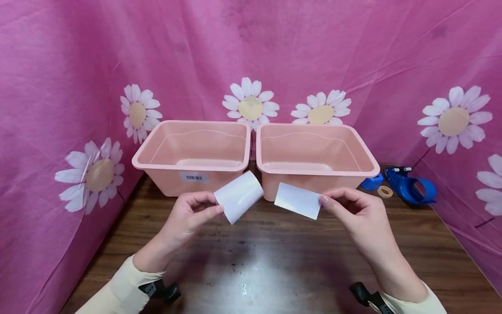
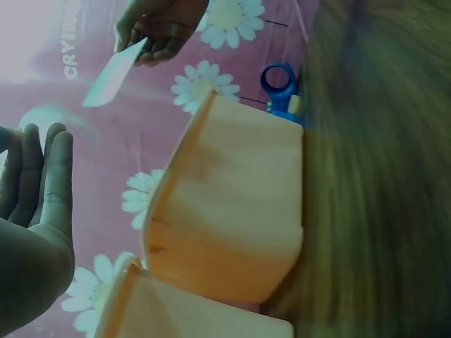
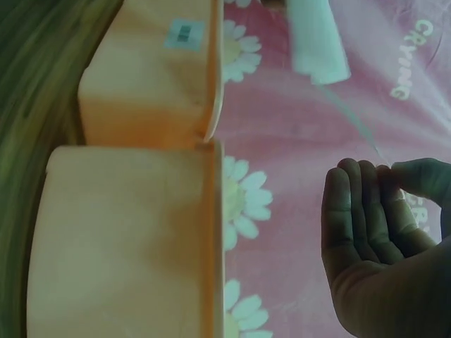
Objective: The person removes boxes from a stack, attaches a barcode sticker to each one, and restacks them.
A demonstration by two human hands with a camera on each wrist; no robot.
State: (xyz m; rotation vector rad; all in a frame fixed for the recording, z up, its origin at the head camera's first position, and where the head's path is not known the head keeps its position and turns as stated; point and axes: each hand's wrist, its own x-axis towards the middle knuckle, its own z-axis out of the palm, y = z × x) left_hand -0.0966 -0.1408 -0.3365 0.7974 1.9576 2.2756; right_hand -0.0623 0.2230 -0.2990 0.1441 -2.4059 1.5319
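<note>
In the head view my left hand [image 1: 182, 224] pinches a white curled sheet [image 1: 240, 197] between thumb and fingers, in front of the gap between two pink bins. My right hand [image 1: 364, 220] pinches a flat white rectangular card [image 1: 298, 201] by its right edge, before the right bin [image 1: 318, 171]. The sheet and the card are apart, both held above the table. In the right wrist view the curled sheet [image 3: 317, 42] hangs at the top, while the card is seen nearly edge-on. The left wrist view shows the card [image 2: 113, 76] tilted in my right hand.
The left bin [image 1: 188, 167] bears a barcode label [image 1: 194, 177] on its front. At the back right lie a blue tape dispenser [image 1: 415, 189], a small tan ring [image 1: 385, 191] and a small blue object [image 1: 371, 182]. Pink flowered cloth [image 1: 188, 56] surrounds the wooden table [image 1: 298, 257].
</note>
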